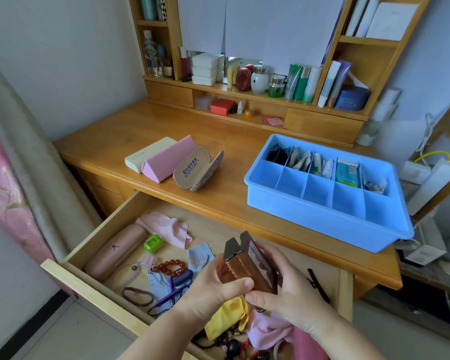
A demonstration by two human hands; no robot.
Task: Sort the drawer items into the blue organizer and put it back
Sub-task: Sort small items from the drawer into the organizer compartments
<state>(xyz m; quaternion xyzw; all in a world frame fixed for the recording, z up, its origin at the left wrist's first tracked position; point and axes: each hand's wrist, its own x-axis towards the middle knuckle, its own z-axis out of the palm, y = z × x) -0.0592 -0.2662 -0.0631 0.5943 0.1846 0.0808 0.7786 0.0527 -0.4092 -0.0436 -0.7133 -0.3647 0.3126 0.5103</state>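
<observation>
Blue organizer [322, 203] sits on the desk top [115, 141], behind the open drawer [94, 279] and toward its right end. Organizer's back row of compartments holds sachets and small packets; front row bare. Brown case [250, 266] held above the drawer, tilted, dark hinged end up. Left hand [213, 289] grips its near left edge, thumb curled over; right hand [283, 284] curls round its right side. Inside the drawer: tan glasses case [115, 253] at left, green box [153, 243], red bead bracelet [170, 267], pink cloth [164, 227], yellow cloth [229, 315]. Behind the drawer's left half: pink triangular case [166, 159], open patterned case [198, 167].
</observation>
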